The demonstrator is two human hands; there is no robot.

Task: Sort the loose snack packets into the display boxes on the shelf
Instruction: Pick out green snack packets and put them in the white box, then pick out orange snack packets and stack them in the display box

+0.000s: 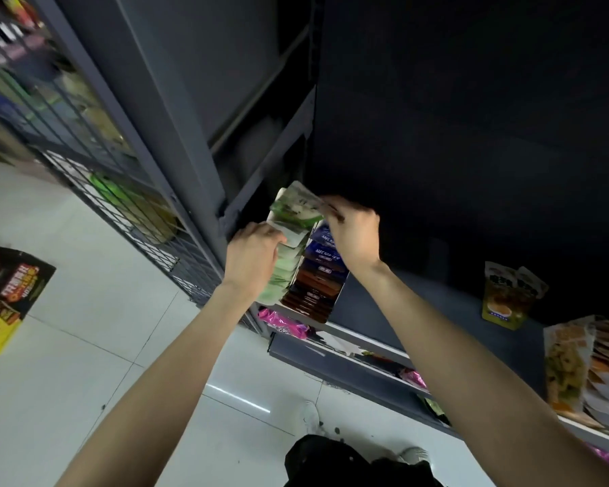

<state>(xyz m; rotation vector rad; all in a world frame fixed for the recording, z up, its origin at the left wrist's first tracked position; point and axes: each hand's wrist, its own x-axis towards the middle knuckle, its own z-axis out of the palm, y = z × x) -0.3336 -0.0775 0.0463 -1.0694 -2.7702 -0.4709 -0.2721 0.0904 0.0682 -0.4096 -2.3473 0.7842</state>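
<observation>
A white display box [334,300] stands at the left end of the dark shelf [436,304]. It holds a row of green-and-white packets [285,265] on the left and a row of blue and brown packets [320,272] on the right. My left hand [252,260] grips the side of the green row. My right hand [354,232] pinches a green packet [297,205] at the far end of that row. Whether that packet sits inside the box is unclear.
A yellow standing pouch [505,297] and a stack of orange and white packets [591,374] sit further right on the shelf. Pink packets [285,323] lie on the shelf below. A wire-mesh rack [95,166] stands to the left. A black-and-yellow carton [7,297] sits on the tiled floor.
</observation>
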